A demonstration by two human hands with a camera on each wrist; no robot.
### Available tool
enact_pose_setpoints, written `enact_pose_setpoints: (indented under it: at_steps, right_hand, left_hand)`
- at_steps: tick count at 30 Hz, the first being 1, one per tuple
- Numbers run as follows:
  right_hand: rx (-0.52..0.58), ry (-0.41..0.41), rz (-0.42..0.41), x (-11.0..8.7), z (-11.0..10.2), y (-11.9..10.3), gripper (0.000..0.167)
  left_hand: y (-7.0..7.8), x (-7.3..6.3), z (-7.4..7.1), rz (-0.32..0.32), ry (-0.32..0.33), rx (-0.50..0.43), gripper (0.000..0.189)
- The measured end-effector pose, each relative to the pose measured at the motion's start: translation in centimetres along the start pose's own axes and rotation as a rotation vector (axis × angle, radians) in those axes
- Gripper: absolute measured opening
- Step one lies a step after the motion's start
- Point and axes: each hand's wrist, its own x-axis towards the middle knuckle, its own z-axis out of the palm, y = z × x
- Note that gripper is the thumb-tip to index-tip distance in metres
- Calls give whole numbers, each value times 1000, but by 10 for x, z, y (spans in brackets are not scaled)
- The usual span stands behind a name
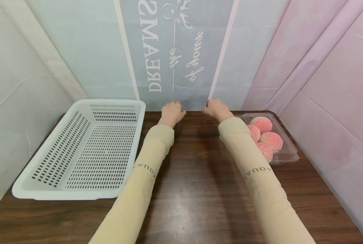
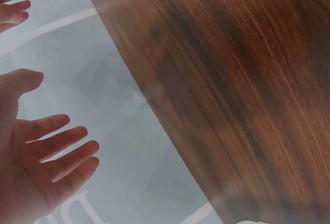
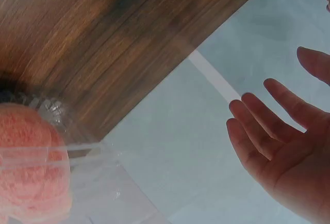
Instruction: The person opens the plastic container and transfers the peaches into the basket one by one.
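Observation:
My left hand (image 1: 171, 113) hovers over the far edge of the table, to the right of a white perforated plastic basket (image 1: 140, 135). In the left wrist view its fingers are spread and loosely bent, holding nothing. My right hand (image 1: 217, 109) is raised at the same far edge, left of a clear plastic tray (image 1: 286, 149). Its fingers, seen in the right wrist view, are relaxed and hold nothing. Several round pink peaches (image 1: 271, 140) lie in the tray, partly hidden by my right sleeve. One peach (image 3: 31, 162) also shows in the right wrist view, behind clear plastic.
The dark wooden table (image 1: 193, 189) reaches back to a grey-blue cloth (image 1: 181, 81) with mirrored lettering. Pale cloth walls (image 1: 337, 112) stand along both sides. The basket takes up the left side, the tray the far right corner.

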Motion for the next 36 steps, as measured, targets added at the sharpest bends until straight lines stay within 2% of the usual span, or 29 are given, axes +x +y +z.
enact_pose_setpoints:
  at_steps: [11, 20, 29, 36]
  right_hand:
    - [-21, 4, 9, -4, -10, 10, 24]
    - [-35, -11, 6, -11, -21, 17, 28]
    - [-52, -18, -16, -19, -30, 23, 35]
    - [-59, -11, -30, -27, -30, 30, 39]
  left_hand:
    - [11, -4, -3, 47, -12, 14, 44]
    - [15, -5, -5, 68, 3, 10, 37]
    - [28, -8, -2, 136, 46, 21, 33]
    - [42, -13, 0, 201, 25, 57, 37]
